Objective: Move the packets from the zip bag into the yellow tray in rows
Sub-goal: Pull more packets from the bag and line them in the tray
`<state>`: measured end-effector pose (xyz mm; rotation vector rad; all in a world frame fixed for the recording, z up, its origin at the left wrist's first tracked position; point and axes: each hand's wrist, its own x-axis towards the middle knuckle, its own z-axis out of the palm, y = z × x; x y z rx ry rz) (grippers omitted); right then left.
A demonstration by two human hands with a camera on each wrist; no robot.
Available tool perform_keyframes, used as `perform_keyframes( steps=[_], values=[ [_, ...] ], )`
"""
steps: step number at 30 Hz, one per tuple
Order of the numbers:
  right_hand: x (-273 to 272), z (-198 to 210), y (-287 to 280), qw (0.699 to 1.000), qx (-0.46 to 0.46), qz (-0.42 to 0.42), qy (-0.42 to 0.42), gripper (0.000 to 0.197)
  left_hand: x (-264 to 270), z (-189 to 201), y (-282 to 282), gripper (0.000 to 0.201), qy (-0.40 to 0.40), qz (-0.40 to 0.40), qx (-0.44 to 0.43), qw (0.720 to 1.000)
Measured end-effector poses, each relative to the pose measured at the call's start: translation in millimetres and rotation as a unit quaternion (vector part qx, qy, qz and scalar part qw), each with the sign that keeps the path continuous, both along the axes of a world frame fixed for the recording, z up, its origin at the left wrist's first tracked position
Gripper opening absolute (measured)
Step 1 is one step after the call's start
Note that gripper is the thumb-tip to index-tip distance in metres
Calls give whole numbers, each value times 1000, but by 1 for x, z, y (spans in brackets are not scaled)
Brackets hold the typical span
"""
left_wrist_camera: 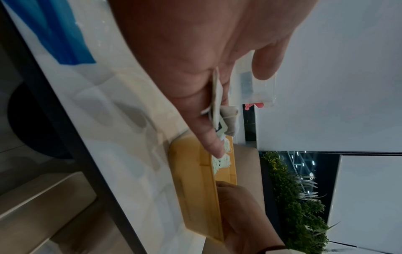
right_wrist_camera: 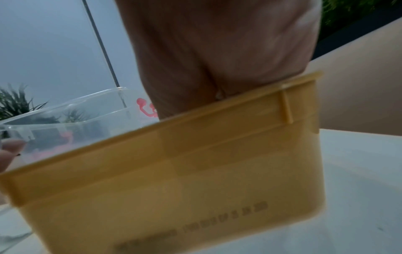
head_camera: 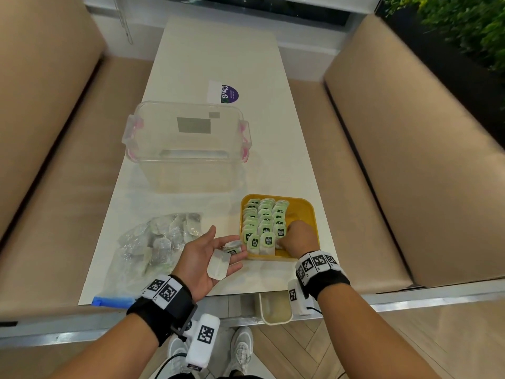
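The yellow tray (head_camera: pixel 307 212) sits on the white table at the near right, with three rows of green-labelled packets (head_camera: pixel 265 222) along its left side. My right hand (head_camera: pixel 282 242) reaches into the tray, fingers curled on a packet at the near end of the third row. In the right wrist view the tray wall (right_wrist_camera: pixel 174 171) hides those fingers. My left hand (head_camera: pixel 218 250) hovers palm up just left of the tray, fingers relaxed, carrying a few loose packets (head_camera: pixel 218 265). They also show in the left wrist view as packets (left_wrist_camera: pixel 228 122) on the fingers. The clear zip bag (head_camera: pixel 153 247) lies further left with more packets inside.
A clear lidless plastic box (head_camera: pixel 188 105) with pink clips stands behind the bag and tray. Padded tan benches (head_camera: pixel 410 160) run along both sides of the narrow table (head_camera: pixel 218 50). The bag's blue zip strip (head_camera: pixel 109 300) lies at the table's near edge. A small beige bin (head_camera: pixel 274 310) hangs below that edge.
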<state>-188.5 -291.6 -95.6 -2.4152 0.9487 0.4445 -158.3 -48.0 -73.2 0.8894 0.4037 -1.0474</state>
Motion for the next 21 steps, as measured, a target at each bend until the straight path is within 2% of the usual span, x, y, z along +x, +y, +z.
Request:
perform_keyframes(
  steps=[3,5,16,21],
  values=[
    [3,4,-1,1000,16,2,-26,54,-1,-1,0,62,2,3,-2,1000],
    [4,8,-1,999,32,-5,-40,65,-1,-1,1,62,3,3,-2,1000],
    [5,18,5,986,115,5,-124,65,-1,-4,2,63,-1,7,-3,1000],
    [6,14,-1,988,116,0,-106,72,0,-2,3,65,1,5,-5,1000]
  ],
)
